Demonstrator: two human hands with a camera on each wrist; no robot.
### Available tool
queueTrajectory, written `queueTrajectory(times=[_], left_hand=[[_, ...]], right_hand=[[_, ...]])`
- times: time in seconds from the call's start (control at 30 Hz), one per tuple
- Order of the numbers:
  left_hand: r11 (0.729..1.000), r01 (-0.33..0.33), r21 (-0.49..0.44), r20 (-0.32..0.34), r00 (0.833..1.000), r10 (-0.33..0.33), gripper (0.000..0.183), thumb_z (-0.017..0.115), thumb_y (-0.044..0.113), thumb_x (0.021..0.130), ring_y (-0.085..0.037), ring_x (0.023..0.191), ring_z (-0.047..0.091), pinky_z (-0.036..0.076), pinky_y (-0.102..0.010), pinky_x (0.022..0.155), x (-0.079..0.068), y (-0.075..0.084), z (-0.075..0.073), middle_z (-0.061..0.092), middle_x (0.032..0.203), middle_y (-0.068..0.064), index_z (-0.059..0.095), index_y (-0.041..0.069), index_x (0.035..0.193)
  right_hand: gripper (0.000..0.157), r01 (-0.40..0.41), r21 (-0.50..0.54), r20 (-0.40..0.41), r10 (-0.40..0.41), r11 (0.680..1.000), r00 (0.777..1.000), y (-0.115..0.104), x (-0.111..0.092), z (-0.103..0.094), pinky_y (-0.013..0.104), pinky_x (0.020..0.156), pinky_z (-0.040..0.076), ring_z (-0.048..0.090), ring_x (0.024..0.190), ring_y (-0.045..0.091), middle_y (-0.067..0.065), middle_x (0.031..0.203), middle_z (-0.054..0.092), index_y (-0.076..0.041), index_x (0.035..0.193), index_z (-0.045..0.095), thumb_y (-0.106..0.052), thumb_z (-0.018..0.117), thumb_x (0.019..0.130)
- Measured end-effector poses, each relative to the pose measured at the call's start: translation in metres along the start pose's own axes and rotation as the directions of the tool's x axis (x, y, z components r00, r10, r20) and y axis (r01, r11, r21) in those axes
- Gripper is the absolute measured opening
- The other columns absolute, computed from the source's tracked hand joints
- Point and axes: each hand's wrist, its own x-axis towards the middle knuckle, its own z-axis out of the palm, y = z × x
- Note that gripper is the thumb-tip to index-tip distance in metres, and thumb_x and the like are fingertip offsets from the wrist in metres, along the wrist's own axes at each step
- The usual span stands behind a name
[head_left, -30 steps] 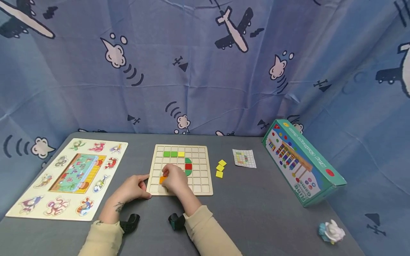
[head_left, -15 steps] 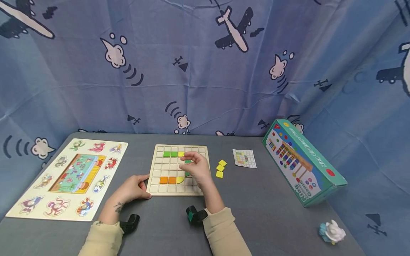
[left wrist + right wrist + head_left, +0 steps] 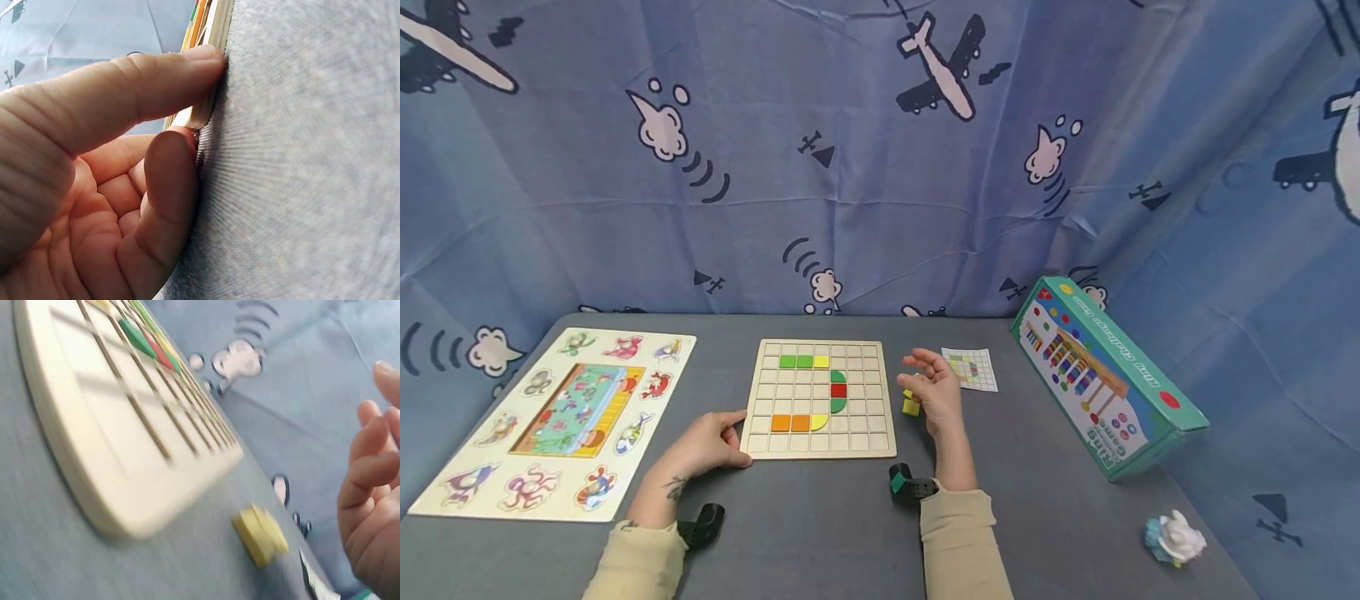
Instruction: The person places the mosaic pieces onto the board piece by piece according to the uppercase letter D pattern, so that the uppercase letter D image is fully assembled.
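A square wooden grid board [image 3: 867,423] lies on the table, with green and yellow tiles along its upper part. Lower down are orange square tiles [image 3: 790,423], a yellow rounded tile [image 3: 819,422], and a red tile [image 3: 838,390] between two rounded green ones. My left hand [image 3: 709,442] holds the board's near left corner, thumb along the front edge and a finger at the side, as the left wrist view shows. Above a few yellow square tiles [image 3: 911,408] hovers my right hand [image 3: 938,393], fingers loosely bent with nothing between them; in the right wrist view the tiles [image 3: 257,532] sit apart from it.
Behind the right hand lies a printed grid card [image 3: 979,377]. A green game box [image 3: 1105,379] stands at the right, with a small white and blue figure [image 3: 1176,538] nearer the front. A sea-animal puzzle board [image 3: 486,471] occupies the left side.
My right hand has left the orange and yellow tiles in the board's lower part and moved right, to the loose yellow tiles. The yellow rounded tile is now uncovered. My left hand stays put.
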Motion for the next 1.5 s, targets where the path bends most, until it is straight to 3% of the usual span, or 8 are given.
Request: queueTrajectory(times=[0.17, 0.33, 0.57, 0.8, 1.07, 1.33, 1.5], left_hand=[[1.000, -0.003, -0.007, -0.002, 1.000, 0.003, 0.075, 0.078, 0.001, 0.064, -0.012, 0.050, 0.041, 0.032, -0.024, 0.045, -0.001, 0.000, 0.000, 0.049, 0.059, -0.003, 0.046, -0.008, 0.131], [1.000, -0.012, -0.008, 0.001, 1.000, 0.012, 0.075, 0.077, 0.001, 0.064, -0.012, 0.050, 0.041, 0.032, -0.024, 0.045, -0.003, 0.003, -0.001, 0.049, 0.059, -0.003, 0.045, -0.009, 0.131], [1.000, -0.017, 0.004, 0.006, 1.000, 0.017, 0.075, 0.077, 0.001, 0.063, -0.011, 0.050, 0.040, 0.031, -0.023, 0.046, -0.005, 0.006, -0.002, 0.048, 0.058, -0.002, 0.045, -0.011, 0.130], [1.000, -0.018, 0.012, 0.004, 1.000, 0.018, 0.074, 0.077, 0.002, 0.064, -0.011, 0.050, 0.040, 0.031, -0.023, 0.046, -0.003, 0.004, -0.002, 0.049, 0.059, -0.002, 0.046, -0.010, 0.130], [1.000, -0.025, 0.010, 0.005, 1.000, 0.025, 0.076, 0.077, 0.001, 0.063, -0.011, 0.051, 0.041, 0.032, -0.023, 0.046, -0.001, 0.000, -0.002, 0.049, 0.059, -0.002, 0.045, -0.011, 0.130], [1.000, -0.018, 0.010, -0.002, 1.000, 0.018, 0.076, 0.078, 0.002, 0.062, -0.012, 0.051, 0.042, 0.032, -0.024, 0.046, 0.000, -0.002, -0.001, 0.050, 0.060, -0.002, 0.046, -0.010, 0.130], [1.000, -0.003, 0.013, -0.006, 1.000, 0.003, 0.076, 0.078, 0.003, 0.063, -0.012, 0.051, 0.042, 0.032, -0.024, 0.046, 0.001, -0.002, 0.000, 0.050, 0.060, -0.002, 0.046, -0.008, 0.131]], right_hand=[[0.043, -0.091, -0.128, -0.080, 0.081, 0.988, 0.993, 0.005, 0.004, -0.018, 0.023, 0.048, 0.036, 0.050, 0.055, 0.004, 0.006, 0.101, 0.063, -0.001, 0.114, 0.056, 0.008, 0.066, 0.073], [0.046, -0.168, -0.282, -0.101, 0.145, 0.945, 0.984, 0.010, 0.004, -0.024, 0.024, 0.048, 0.036, 0.049, 0.058, 0.005, 0.020, 0.110, 0.060, 0.004, 0.115, 0.057, 0.007, 0.068, 0.071], [0.040, -0.254, -0.421, -0.137, 0.216, 0.871, 0.967, 0.015, 0.003, -0.025, 0.025, 0.051, 0.037, 0.050, 0.063, 0.010, 0.018, 0.097, 0.062, 0.005, 0.105, 0.060, 0.010, 0.069, 0.067], [0.035, -0.239, -0.523, -0.119, 0.207, 0.818, 0.971, 0.017, 0.002, -0.024, 0.024, 0.060, 0.043, 0.052, 0.076, 0.020, 0.014, 0.088, 0.059, 0.006, 0.096, 0.059, 0.015, 0.069, 0.064], [0.038, -0.171, -0.654, -0.064, 0.172, 0.736, 0.983, 0.020, 0.001, -0.021, 0.036, 0.075, 0.046, 0.055, 0.083, 0.027, 0.016, 0.092, 0.060, 0.004, 0.095, 0.061, 0.016, 0.071, 0.060], [0.033, -0.124, -0.673, -0.017, 0.153, 0.729, 0.988, 0.021, 0.001, -0.024, 0.033, 0.072, 0.045, 0.055, 0.080, 0.025, 0.015, 0.088, 0.061, 0.004, 0.092, 0.061, 0.013, 0.071, 0.061], [0.032, -0.096, -0.634, 0.037, 0.154, 0.768, 0.987, 0.018, 0.001, -0.022, 0.029, 0.067, 0.044, 0.055, 0.081, 0.023, 0.014, 0.091, 0.061, 0.002, 0.093, 0.062, 0.008, 0.071, 0.063]])
